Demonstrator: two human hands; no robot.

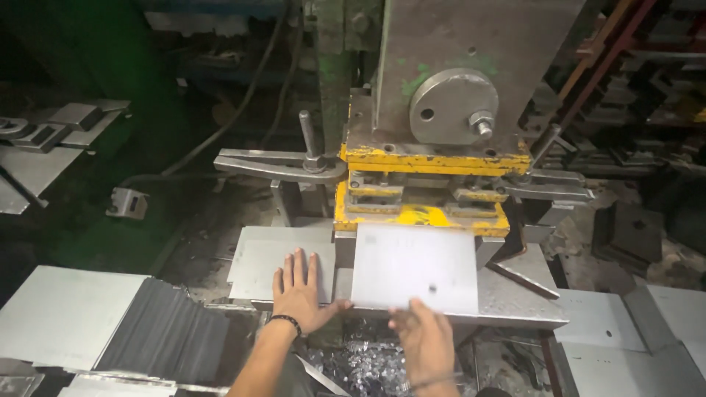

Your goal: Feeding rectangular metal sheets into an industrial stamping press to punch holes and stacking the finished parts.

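The left hand [298, 290] is lying flat with its fingers spread on a grey metal plate [257, 261], which is resting on the tabletop [515, 305] just to the left of the press machine [434, 125]; its thumb is reaching toward the steel sheet [414, 266]. The right hand [421, 340] is pinching the near edge of this sheet, thumb on top, with the other fingers probably below, where I cannot see them.

The steel sheet is lying flat directly in front of the press machine, its far edge touching the yellow die block [419, 213], and it has one small hole near the right hand. It is looking thin, stiff and smooth, so I judge it is rather light but slippery, with sharp edges; it is better to hold it at the near edge, with flat fingers and not by the corners.

Well to the left of the press machine a stack of thin sheets [158, 334] is standing on its edges. Below the front of the press machine, shiny metal scraps [364, 364] are lying between the two hands.
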